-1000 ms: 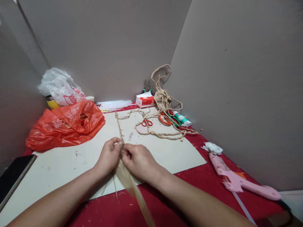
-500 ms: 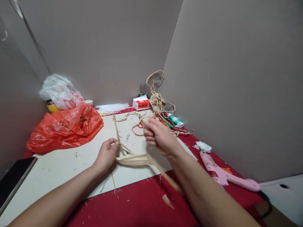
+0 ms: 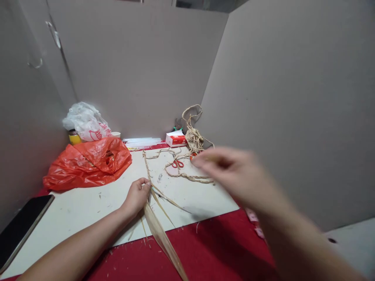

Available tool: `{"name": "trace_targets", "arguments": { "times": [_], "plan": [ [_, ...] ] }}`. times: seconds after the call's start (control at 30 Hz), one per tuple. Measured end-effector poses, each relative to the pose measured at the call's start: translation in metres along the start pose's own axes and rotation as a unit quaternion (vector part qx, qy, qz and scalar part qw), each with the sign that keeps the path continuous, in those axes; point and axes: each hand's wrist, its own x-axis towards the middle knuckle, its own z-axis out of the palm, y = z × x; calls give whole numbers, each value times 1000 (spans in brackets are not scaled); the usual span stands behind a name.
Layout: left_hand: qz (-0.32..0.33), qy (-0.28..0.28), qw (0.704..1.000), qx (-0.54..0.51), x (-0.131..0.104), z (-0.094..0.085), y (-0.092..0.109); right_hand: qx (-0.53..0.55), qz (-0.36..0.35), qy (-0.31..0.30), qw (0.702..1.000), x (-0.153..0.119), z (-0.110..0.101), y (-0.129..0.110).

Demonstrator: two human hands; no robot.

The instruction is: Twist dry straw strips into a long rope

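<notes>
My left hand (image 3: 137, 197) is closed in a pinch on a thin braided straw cord (image 3: 147, 168), which runs up the white board. Below the pinch, loose strands (image 3: 164, 199) fan to the right, and a wide flat straw leaf (image 3: 159, 228) hangs down over the red cloth. My right hand (image 3: 234, 169) is raised to the right of the board, blurred, with its fingers curled together. What it holds, if anything, I cannot make out. Between the hands and the back lie red-handled scissors (image 3: 177, 164), partly ringed by a loop of finished cord (image 3: 190, 178).
A heap of straw rope (image 3: 193, 139) stands by the red-and-white box (image 3: 175, 139) in the back corner. An orange plastic bag (image 3: 88, 166) lies left, before a white bag (image 3: 88, 123). A dark flat device (image 3: 22, 230) rests on the board (image 3: 88, 210). Grey partitions enclose the table.
My right hand has swung right and toward me. The wide leaf, bent to the right before, now hangs down toward me. The left hand keeps its pinch. The view has tilted up.
</notes>
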Motion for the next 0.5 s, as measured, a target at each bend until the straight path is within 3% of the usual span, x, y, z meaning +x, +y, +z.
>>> {"name": "trace_targets", "arguments": {
  "times": [0.03,0.07,0.13,0.2,0.27,0.37,0.43,0.5],
  "plan": [
    [4,2,1000,-11,0,0,0,-23,20,-134,991,-8,30,-2],
    [7,4,1000,-24,0,0,-1,-50,30,-223,973,-16,60,-1],
    [8,10,999,-46,-1,0,-1,-101,23,-285,953,-30,107,7],
    [1,13,998,-65,-1,1,-1,-102,30,-311,944,-39,130,18],
    [-10,15,996,-88,-1,2,-3,-63,46,-336,939,-38,127,26],
    [-22,12,992,-121,0,2,-5,46,77,-387,918,-18,95,21],
    [-19,3,988,-153,1,3,-2,108,72,-372,919,2,80,4],
    [-12,0,981,-193,1,4,3,148,46,-338,928,24,83,-21]
  ]
}}
